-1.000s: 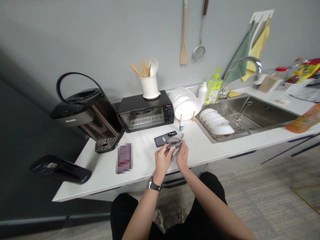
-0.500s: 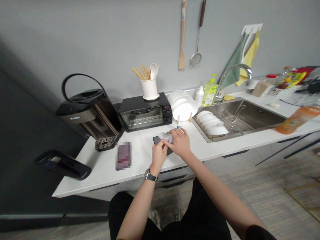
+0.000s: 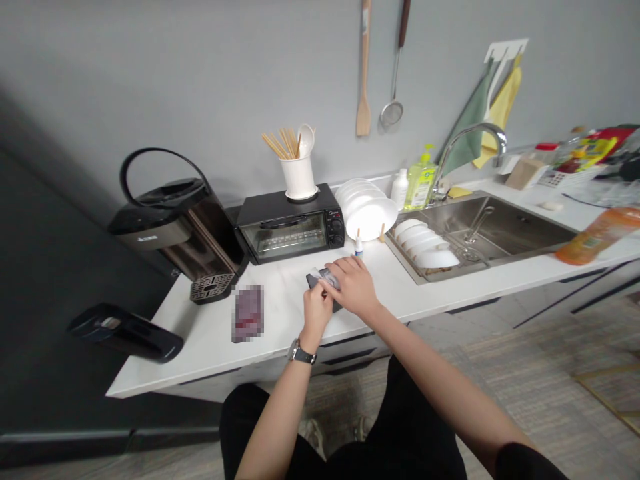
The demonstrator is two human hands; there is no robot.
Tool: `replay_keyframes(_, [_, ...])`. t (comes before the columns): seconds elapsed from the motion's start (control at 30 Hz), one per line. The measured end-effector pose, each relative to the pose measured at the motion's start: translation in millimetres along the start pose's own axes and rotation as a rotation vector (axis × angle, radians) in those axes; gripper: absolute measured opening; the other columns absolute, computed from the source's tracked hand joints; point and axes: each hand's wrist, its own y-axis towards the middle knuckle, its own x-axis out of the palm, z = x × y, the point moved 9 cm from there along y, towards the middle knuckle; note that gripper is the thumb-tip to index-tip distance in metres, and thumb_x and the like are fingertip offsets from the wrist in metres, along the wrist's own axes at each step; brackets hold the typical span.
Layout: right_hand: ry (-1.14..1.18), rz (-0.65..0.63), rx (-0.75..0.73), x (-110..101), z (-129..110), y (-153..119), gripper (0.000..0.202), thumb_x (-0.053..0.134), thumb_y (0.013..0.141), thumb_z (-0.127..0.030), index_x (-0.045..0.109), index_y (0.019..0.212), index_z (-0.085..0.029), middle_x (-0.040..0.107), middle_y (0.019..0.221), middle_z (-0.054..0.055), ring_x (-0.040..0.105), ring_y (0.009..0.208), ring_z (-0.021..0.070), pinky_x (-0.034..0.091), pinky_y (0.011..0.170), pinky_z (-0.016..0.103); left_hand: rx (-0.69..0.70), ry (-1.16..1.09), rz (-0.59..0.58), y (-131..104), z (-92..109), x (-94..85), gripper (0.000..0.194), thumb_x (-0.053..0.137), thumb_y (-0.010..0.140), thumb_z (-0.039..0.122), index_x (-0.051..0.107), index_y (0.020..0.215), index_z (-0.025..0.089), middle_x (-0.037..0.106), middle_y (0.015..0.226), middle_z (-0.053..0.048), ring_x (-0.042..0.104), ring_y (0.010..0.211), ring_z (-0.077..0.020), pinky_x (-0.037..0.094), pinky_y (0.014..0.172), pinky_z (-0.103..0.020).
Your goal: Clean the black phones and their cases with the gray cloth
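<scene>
A dark, flat rectangular object (image 3: 312, 277), much like a phone, lies at the counter's front, mostly covered by my hands. My left hand (image 3: 318, 308) is closed at its near left edge, with the fingertips partly hidden. A thin grey cloth (image 3: 327, 275) is bunched on top of the object. My right hand (image 3: 354, 285) lies over this cloth, its fingers bent round it and pressing it down. Just behind my right hand stands a small white bottle (image 3: 359, 247) with a blue label.
A pixelated flat packet (image 3: 248, 313) lies left of my hands. Behind are a toaster oven (image 3: 290, 230), a water dispenser (image 3: 200, 233) and white plates (image 3: 371, 219). A sink (image 3: 530, 230) with bowls is at right, beside an orange bottle (image 3: 595, 239). A dark cylinder (image 3: 127, 337) lies at left.
My right hand has slid slightly left and nearer my left hand, flattening the grey cloth against the dark object. The left hand has hardly moved. The view has shifted a little.
</scene>
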Motion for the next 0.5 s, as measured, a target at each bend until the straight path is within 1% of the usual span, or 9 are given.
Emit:
replay_keyframes(0.07, [-0.051,0.051,0.174,-3,22,-6,0.052,0.059,0.098,-0.067,0.068,0.107,-0.017,0.073,0.096,0.013,0.065,0.101,0.0324,0.041,0.110,0.050,-0.006,-0.014,0.009,-1,-2,2.1,0.021,0.056,0.095,0.022,0.064,0.076,0.020,0.063,0.059,0.000,0.054,0.053,-0.0142,0.041,0.057,-0.025])
replay_keyframes(0.1, [-0.072,0.061,0.228,-3,29,-9,0.057,0.059,0.095,-0.073,0.067,0.101,-0.017,0.072,0.090,0.014,0.066,0.099,0.0337,0.042,0.108,0.050,-0.008,-0.023,0.014,-1,-3,3.1,0.021,0.056,0.095,0.023,0.064,0.076,0.020,0.063,0.060,0.000,0.055,0.054,-0.0140,0.042,0.058,-0.025])
replay_keyframes(0.2, [-0.091,0.038,0.280,5,40,-19,0.060,0.055,0.094,-0.077,0.066,0.093,-0.018,0.070,0.083,0.014,0.067,0.096,0.0354,0.047,0.100,0.048,-0.015,-0.048,0.028,0,-6,5.7,0.025,0.058,0.096,0.028,0.061,0.073,0.020,0.066,0.064,-0.001,0.059,0.059,-0.0143,0.045,0.061,-0.024])
replay_keyframes(0.23, [-0.068,0.032,0.282,8,42,-22,0.059,0.052,0.097,-0.074,0.066,0.096,-0.017,0.071,0.086,0.015,0.067,0.096,0.0352,0.048,0.098,0.047,-0.016,-0.055,0.028,0,-7,6.6,0.026,0.058,0.096,0.030,0.060,0.072,0.020,0.067,0.065,-0.002,0.060,0.060,-0.0144,0.046,0.061,-0.024])
replay_keyframes(0.3, [0.032,0.044,0.274,11,42,-27,0.057,0.049,0.102,-0.068,0.065,0.113,-0.014,0.074,0.100,0.017,0.069,0.101,0.0347,0.050,0.097,0.046,-0.014,-0.070,0.019,1,-9,8.8,0.027,0.059,0.096,0.032,0.061,0.071,0.020,0.068,0.067,-0.003,0.061,0.060,-0.0147,0.047,0.062,-0.025])
replay_keyframes(0.37, [0.165,0.088,0.250,11,40,-30,0.060,0.050,0.103,-0.063,0.054,0.137,-0.013,0.072,0.119,0.018,0.068,0.110,0.0339,0.051,0.099,0.046,-0.011,-0.088,-0.001,2,-11,11.5,0.023,0.061,0.093,0.030,0.063,0.072,0.020,0.069,0.068,-0.004,0.062,0.061,-0.0156,0.048,0.063,-0.026])
replay_keyframes(0.4, [0.222,0.114,0.235,10,38,-30,0.064,0.052,0.102,-0.061,0.048,0.144,-0.013,0.069,0.127,0.019,0.067,0.115,0.0336,0.051,0.100,0.046,-0.011,-0.096,-0.012,2,-12,13.0,0.021,0.062,0.091,0.028,0.063,0.072,0.020,0.069,0.068,-0.004,0.062,0.062,-0.0162,0.048,0.064,-0.026])
replay_keyframes(0.43, [0.261,0.133,0.221,8,35,-29,0.066,0.055,0.101,-0.060,0.044,0.147,-0.013,0.066,0.133,0.019,0.065,0.118,0.0333,0.051,0.101,0.046,-0.013,-0.103,-0.023,3,-14,14.5,0.019,0.063,0.089,0.026,0.063,0.071,0.020,0.068,0.066,-0.004,0.062,0.062,-0.0168,0.048,0.064,-0.027])
replay_keyframes(0.5, [0.288,0.139,0.183,7,30,-24,0.058,0.060,0.100,-0.055,0.051,0.142,-0.015,0.062,0.133,0.019,0.063,0.119,0.0324,0.052,0.100,0.045,-0.021,-0.116,-0.047,4,-19,18.5,0.016,0.065,0.085,0.022,0.062,0.069,0.020,0.066,0.064,-0.004,0.060,0.062,-0.0170,0.047,0.063,-0.027])
